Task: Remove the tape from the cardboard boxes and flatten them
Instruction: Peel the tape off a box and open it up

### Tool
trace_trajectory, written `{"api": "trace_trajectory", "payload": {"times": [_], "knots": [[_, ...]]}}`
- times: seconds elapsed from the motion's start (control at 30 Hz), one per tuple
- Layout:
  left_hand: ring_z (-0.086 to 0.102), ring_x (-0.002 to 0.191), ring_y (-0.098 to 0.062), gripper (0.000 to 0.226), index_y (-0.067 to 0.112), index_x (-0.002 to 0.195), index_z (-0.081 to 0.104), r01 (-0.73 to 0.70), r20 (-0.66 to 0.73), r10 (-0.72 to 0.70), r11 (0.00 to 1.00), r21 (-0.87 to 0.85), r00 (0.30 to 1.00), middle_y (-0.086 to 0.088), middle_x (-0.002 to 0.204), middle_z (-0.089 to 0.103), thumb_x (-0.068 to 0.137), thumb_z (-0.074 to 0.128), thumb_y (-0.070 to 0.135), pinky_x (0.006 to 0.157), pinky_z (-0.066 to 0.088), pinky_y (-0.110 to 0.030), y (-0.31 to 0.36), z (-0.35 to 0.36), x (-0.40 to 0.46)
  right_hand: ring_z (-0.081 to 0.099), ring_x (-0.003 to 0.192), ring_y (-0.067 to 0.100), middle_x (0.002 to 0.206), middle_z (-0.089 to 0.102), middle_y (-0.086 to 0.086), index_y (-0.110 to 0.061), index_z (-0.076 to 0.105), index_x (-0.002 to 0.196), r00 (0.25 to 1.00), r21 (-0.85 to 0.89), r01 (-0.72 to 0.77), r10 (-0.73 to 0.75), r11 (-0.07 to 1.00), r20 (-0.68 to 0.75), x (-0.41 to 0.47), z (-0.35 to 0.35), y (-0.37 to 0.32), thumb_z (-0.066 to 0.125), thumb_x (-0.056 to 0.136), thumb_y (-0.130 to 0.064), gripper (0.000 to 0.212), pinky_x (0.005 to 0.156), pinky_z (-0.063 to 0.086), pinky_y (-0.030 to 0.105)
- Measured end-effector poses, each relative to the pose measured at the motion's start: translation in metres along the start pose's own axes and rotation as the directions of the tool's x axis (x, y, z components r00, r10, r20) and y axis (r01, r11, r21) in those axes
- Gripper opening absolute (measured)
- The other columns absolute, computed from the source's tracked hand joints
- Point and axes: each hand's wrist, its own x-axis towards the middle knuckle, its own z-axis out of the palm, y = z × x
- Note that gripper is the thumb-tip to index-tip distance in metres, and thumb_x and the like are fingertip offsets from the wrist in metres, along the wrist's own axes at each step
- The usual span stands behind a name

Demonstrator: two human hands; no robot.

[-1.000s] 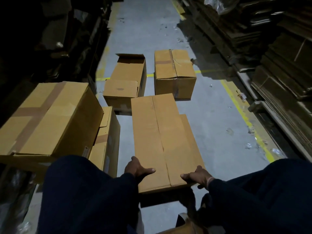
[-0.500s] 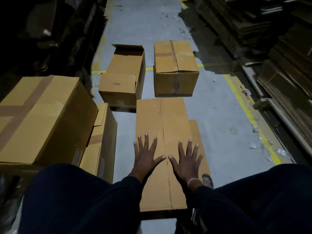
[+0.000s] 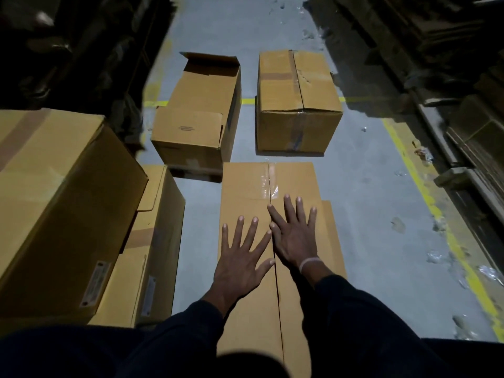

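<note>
A flattened cardboard box (image 3: 245,192) lies on the grey floor in front of me, with a strip of clear tape (image 3: 268,184) along its centre seam near the far end. My left hand (image 3: 242,255) presses flat on it with fingers spread. My right hand (image 3: 296,233) lies flat beside it, a little farther forward, fingers spread just short of the tape. Beyond stand an open box (image 3: 199,115) and a closed taped box (image 3: 297,102).
A large taped box (image 3: 54,203) sits at my left, with a smaller box (image 3: 152,241) beside it. Stacks of flattened cardboard (image 3: 477,132) line the right wall behind a yellow floor line (image 3: 425,197). Tape scraps (image 3: 436,255) litter the floor at right. Dark shelving fills the left.
My hands left the flattened box's near edge, spread flat on its top and slid forward toward the tape. The right hand now leads the left. My view has dropped closer.
</note>
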Motion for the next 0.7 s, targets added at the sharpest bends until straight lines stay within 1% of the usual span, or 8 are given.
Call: {"api": "trace_trajectory", "payload": {"times": [0.1, 0.17, 0.23, 0.3, 0.33, 0.43, 0.53, 0.7], "knots": [[-0.012, 0.159, -0.039, 0.074, 0.032, 0.166, 0.011, 0.007, 0.015, -0.007, 1.000, -0.025, 1.000, -0.009, 0.174, -0.005, 0.104, 0.017, 0.070, 0.121, 0.007, -0.071, 0.000, 0.003, 0.004, -0.010, 0.160, 0.032, 0.174, 0.001, 0.005, -0.039, 0.021, 0.163, 1.000, 0.028, -0.009, 0.010, 1.000, -0.011, 0.011, 0.000, -0.003, 0.023, 0.110, -0.045, 0.053, 0.125, -0.001, 0.062], [-0.009, 0.160, -0.035, 0.078, 0.028, 0.166, 0.014, 0.025, 0.030, -0.023, 0.998, -0.053, 0.999, -0.008, 0.175, 0.000, 0.103, 0.016, 0.073, 0.122, 0.007, -0.068, -0.002, 0.005, 0.013, -0.007, 0.160, 0.030, 0.174, 0.003, 0.005, -0.036, 0.021, 0.163, 0.999, 0.044, -0.012, 0.014, 0.999, -0.039, 0.011, 0.000, -0.005, 0.025, 0.110, -0.046, 0.055, 0.127, 0.001, 0.058], [-0.007, 0.161, -0.031, 0.084, 0.023, 0.167, 0.016, 0.061, 0.038, -0.059, 0.997, -0.053, 0.998, -0.007, 0.175, 0.003, 0.101, 0.015, 0.076, 0.123, 0.008, -0.065, -0.006, 0.006, 0.029, 0.000, 0.160, 0.026, 0.174, 0.009, 0.005, -0.028, 0.021, 0.164, 0.994, 0.132, -0.059, 0.070, 0.990, -0.081, 0.011, 0.000, -0.004, 0.034, 0.108, -0.048, 0.062, 0.129, 0.005, 0.051], [-0.010, 0.160, -0.029, 0.089, 0.022, 0.167, 0.012, 0.090, 0.048, -0.088, 0.995, -0.038, 0.995, -0.008, 0.174, -0.001, 0.099, 0.014, 0.079, 0.124, 0.006, -0.064, -0.010, 0.004, 0.042, 0.007, 0.160, 0.023, 0.172, 0.015, 0.005, -0.019, 0.021, 0.164, 0.983, 0.247, -0.120, 0.149, 0.962, -0.103, 0.018, -0.003, -0.004, 0.046, 0.103, -0.050, 0.072, 0.130, 0.006, 0.045], [-0.011, 0.160, -0.030, 0.091, 0.022, 0.167, 0.010, 0.094, 0.047, -0.093, 0.995, -0.024, 0.995, -0.009, 0.174, -0.003, 0.098, 0.014, 0.080, 0.124, 0.005, -0.065, -0.010, 0.003, 0.046, 0.008, 0.160, 0.023, 0.172, 0.017, 0.005, -0.017, 0.022, 0.164, 0.980, 0.262, -0.136, 0.168, 0.955, -0.107, 0.024, -0.003, -0.004, 0.049, 0.101, -0.051, 0.076, 0.130, 0.005, 0.044], [-0.012, 0.160, -0.031, 0.092, 0.023, 0.167, 0.008, 0.097, 0.038, -0.097, 0.995, -0.012, 0.995, -0.010, 0.174, -0.003, 0.097, 0.013, 0.082, 0.123, 0.004, -0.066, -0.007, 0.005, 0.048, 0.008, 0.160, 0.023, 0.172, 0.018, 0.005, -0.015, 0.027, 0.162, 0.973, 0.264, -0.178, 0.209, 0.948, -0.095, 0.046, -0.004, -0.002, 0.054, 0.096, -0.053, 0.080, 0.130, 0.005, 0.044], [-0.013, 0.160, -0.031, 0.090, 0.026, 0.167, 0.008, 0.095, 0.023, -0.095, 0.995, -0.024, 0.995, -0.009, 0.174, -0.006, 0.097, 0.012, 0.083, 0.123, 0.004, -0.066, -0.006, 0.006, 0.048, 0.010, 0.159, 0.025, 0.171, 0.021, 0.007, -0.014, 0.034, 0.158, 0.966, 0.309, -0.207, 0.245, 0.928, -0.088, 0.066, -0.007, -0.003, 0.061, 0.090, -0.050, 0.081, 0.130, 0.006, 0.045], [-0.016, 0.159, -0.031, 0.090, 0.026, 0.167, 0.005, 0.085, 0.029, -0.085, 0.996, -0.008, 0.996, -0.010, 0.173, -0.009, 0.097, 0.010, 0.082, 0.123, 0.003, -0.066, -0.008, 0.007, 0.047, 0.018, 0.157, 0.029, 0.166, 0.030, 0.011, -0.013, 0.044, 0.148, 0.949, 0.324, -0.211, 0.273, 0.922, -0.157, 0.078, 0.001, -0.006, 0.065, 0.091, -0.046, 0.070, 0.129, 0.009, 0.045]]}}
